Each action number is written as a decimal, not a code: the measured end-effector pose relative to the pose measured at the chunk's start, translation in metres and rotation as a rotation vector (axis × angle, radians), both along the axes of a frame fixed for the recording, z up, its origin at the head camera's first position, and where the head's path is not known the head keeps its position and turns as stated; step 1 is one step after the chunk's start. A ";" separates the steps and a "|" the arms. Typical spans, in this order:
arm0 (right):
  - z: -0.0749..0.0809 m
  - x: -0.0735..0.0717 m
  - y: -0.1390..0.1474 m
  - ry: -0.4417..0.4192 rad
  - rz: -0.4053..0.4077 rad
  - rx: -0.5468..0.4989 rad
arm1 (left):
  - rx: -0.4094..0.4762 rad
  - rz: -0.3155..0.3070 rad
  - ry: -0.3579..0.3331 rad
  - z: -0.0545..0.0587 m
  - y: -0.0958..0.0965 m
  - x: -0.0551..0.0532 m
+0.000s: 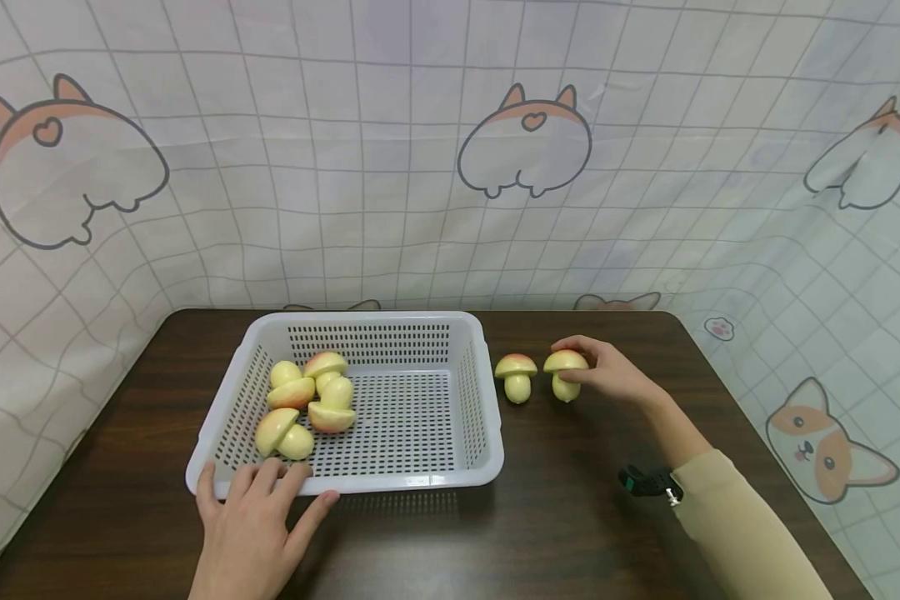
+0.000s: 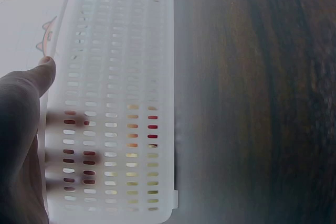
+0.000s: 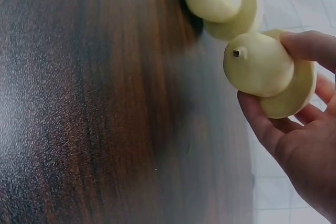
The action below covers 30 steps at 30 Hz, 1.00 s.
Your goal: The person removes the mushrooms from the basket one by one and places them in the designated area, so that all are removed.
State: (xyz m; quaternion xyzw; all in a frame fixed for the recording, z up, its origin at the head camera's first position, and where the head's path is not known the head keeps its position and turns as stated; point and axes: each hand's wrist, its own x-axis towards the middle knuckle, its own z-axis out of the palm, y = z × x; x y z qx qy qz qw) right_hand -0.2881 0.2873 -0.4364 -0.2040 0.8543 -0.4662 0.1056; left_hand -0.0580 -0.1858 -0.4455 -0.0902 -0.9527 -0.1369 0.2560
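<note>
Closest to my head camera, the left hand [image 1: 251, 533] has its fingers hooked over the near rim of the basket, and through the slots in the left wrist view I can make out finger shadows behind the wall. The dark wooden table [image 1: 555, 533] carries everything. On it sits the white basket [image 1: 367, 318], with four mushrooms [image 1: 332, 418] gathered toward its left side. The right hand [image 1: 607, 375], well apart from the left, pinches the outer mushroom [image 3: 257, 66] between thumb and fingers, to the right of the basket. I cannot tell whether it has left the table. The inner mushroom [image 1: 517, 379] stands free between it and the basket.

For a good hold here, I'd want the pinch around cap and stem together, firm but light, since the surface looks glossy and may slip. I'd raise it straight up so the cap doesn't knock its neighbour, and have the left hand steady the rim without tilting the basket.
</note>
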 end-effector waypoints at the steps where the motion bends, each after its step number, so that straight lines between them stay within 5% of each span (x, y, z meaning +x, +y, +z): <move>1: -0.001 -0.001 0.000 -0.002 -0.002 0.001 | 0.000 -0.001 0.003 0.000 0.000 0.000; 30: -0.018 -0.001 0.003 0.052 -0.029 0.080 | -0.007 -0.002 0.003 0.002 0.000 0.000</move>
